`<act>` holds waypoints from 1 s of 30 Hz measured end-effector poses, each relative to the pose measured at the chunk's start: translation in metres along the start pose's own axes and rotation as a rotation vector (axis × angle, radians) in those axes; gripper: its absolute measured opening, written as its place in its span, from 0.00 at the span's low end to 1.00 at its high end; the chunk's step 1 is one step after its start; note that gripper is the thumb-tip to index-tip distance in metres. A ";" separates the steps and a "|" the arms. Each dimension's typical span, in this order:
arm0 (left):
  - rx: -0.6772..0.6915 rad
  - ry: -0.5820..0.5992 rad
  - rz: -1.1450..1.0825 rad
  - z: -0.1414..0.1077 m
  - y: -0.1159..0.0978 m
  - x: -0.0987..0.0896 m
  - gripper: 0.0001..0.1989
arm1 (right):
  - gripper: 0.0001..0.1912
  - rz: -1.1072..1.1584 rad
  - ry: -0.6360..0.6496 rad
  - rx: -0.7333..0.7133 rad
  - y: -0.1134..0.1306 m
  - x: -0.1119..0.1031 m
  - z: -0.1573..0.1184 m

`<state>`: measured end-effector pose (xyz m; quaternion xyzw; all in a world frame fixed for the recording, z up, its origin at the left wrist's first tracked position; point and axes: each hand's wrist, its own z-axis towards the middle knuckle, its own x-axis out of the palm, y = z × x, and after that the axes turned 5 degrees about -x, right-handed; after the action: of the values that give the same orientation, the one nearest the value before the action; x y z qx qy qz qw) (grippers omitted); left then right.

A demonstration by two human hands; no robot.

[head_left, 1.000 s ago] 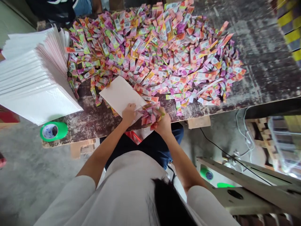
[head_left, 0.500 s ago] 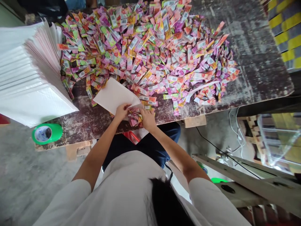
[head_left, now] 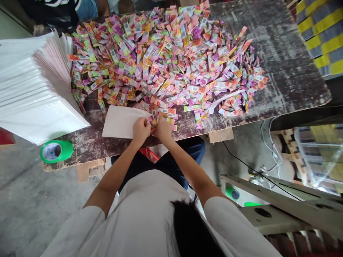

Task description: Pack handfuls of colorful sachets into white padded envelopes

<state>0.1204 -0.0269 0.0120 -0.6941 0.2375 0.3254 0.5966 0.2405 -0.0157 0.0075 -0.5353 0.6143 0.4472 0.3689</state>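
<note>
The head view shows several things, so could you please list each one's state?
Table, surface scuffed
White envelope, lying on the table, right end held
Left hand, closed on that end
Right hand, curled against sachets, grip partly hidden
Sachet pile, loose, spread out
White stack, piled, edges uneven
Green tape roll, resting near the table's corner

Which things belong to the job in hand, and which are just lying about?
In the job:
- white pouch, held by the left hand
- small packets, at the right hand
- probably the white stack

Apparently lying about:
- green tape roll
- yellow-striped stack
</note>
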 end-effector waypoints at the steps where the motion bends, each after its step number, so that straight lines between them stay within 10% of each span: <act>1: 0.000 -0.002 0.004 0.005 -0.002 -0.002 0.03 | 0.25 -0.023 -0.036 -0.003 0.004 0.003 -0.004; 14: 0.007 0.073 0.204 0.030 -0.018 -0.011 0.04 | 0.10 -0.144 -0.159 -0.096 0.009 0.018 -0.012; 22: 0.184 0.265 0.541 0.065 -0.036 0.005 0.14 | 0.17 -0.165 -0.233 -0.311 0.001 0.029 -0.011; 30: 0.317 0.393 0.655 0.025 -0.042 -0.021 0.15 | 0.16 -0.137 -0.134 -0.288 -0.003 0.014 0.006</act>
<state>0.1319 0.0040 0.0542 -0.5303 0.6023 0.3187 0.5044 0.2414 -0.0148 -0.0078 -0.5923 0.4798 0.5391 0.3582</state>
